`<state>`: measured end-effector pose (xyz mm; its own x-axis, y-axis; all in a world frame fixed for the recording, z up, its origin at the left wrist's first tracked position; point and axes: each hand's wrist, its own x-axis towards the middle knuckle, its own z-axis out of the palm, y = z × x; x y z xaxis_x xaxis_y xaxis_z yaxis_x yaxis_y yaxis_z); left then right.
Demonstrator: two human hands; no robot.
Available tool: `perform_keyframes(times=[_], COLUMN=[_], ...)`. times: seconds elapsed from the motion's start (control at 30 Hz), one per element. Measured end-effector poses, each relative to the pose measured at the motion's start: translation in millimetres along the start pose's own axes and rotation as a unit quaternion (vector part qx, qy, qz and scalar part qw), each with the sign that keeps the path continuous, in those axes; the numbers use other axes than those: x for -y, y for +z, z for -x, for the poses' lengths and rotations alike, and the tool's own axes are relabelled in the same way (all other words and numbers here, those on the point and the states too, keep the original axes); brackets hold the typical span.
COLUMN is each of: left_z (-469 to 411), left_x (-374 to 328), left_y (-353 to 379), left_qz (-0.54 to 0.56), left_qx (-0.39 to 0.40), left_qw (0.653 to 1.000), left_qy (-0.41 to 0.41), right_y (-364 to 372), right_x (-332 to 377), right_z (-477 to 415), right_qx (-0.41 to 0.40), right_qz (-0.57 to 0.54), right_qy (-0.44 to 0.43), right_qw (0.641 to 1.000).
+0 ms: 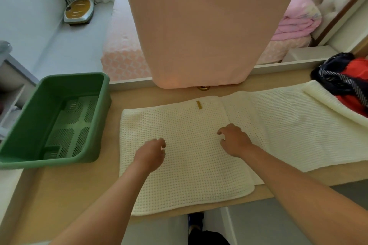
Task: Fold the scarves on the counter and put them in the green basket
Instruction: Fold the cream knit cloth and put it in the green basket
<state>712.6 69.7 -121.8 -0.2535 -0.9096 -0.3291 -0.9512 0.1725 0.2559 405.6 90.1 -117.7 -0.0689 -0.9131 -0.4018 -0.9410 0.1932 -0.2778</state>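
Observation:
A cream knitted scarf (191,157) lies on the counter (69,191), its left end folded over into a flat rectangle with a small gold tag (198,105); the rest stretches to the right. My left hand (151,155) hovers over the folded part with fingers loosely curled, holding nothing. My right hand (235,141) rests above the fold's right side, fingers apart and bent, also holding nothing. The green basket (39,117) stands on the counter's left end with nothing inside. A dark blue and red scarf (344,81) lies bunched at the far right.
A large pink cloth-covered panel (205,26) stands at the counter's back edge. Behind it are a bed with pink bedding (294,24) and a tufted headboard. The far end of the cream scarf (328,101) laps over the red scarf.

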Motion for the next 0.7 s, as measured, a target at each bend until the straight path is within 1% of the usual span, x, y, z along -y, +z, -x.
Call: perform_keyframes(times=[0.07,0.1,0.17,0.23,0.27,0.33,0.4,0.47,0.5,0.53,0.57,0.6,0.63,0.7], left_z=[-23,-32,-47,-59,-63,-67,-71,-76,-79,-81,-83,-84,-83,-82], left_x=[-15,-20,-22,-15,-11,-6,-5,-8,-9,-11,-14,-17,-22,-30], left_y=[3,5,11,17,19,18,13,10,9,10,11,14,16,21], left_qz=[-0.008,-0.019,-0.04,-0.065,-0.075,-0.086,-0.111,-0.148,-0.149,-0.132,-0.1,-0.066,-0.052,-0.077], left_qx=[-0.002,0.016,0.077,0.112,0.106,0.056,0.011,-0.016,-0.035,-0.051,-0.051,-0.029,0.011,0.09], left_qw=[0.999,0.998,0.995,0.991,0.992,0.994,0.989,0.981,0.981,0.985,0.992,0.997,0.998,0.991], left_qy=[0.043,0.053,0.047,0.021,0.002,-0.047,-0.096,-0.121,-0.117,-0.097,-0.062,-0.021,0.017,0.058], right_y=[3,6,15,24,28,35,40,42,40,38,36,35,35,38], right_x=[-5,-8,-11,-9,-6,3,13,23,26,27,26,23,18,4], right_z=[-15,-22,-32,-36,-37,-41,-46,-50,-51,-52,-51,-51,-49,-45], right_qx=[0.01,0.027,0.066,0.07,0.054,0.024,0.016,0.013,0.007,-0.005,-0.024,-0.044,-0.058,-0.044], right_qz=[0.001,-0.008,-0.022,0.002,0.017,0.033,0.046,0.054,0.053,0.049,0.05,0.055,0.061,0.059], right_qy=[0.02,0.035,0.063,0.069,0.062,0.039,0.006,-0.032,-0.048,-0.062,-0.069,-0.067,-0.053,0.0], right_qw=[1.0,0.999,0.996,0.995,0.996,0.998,0.999,0.998,0.997,0.997,0.996,0.995,0.995,0.997])
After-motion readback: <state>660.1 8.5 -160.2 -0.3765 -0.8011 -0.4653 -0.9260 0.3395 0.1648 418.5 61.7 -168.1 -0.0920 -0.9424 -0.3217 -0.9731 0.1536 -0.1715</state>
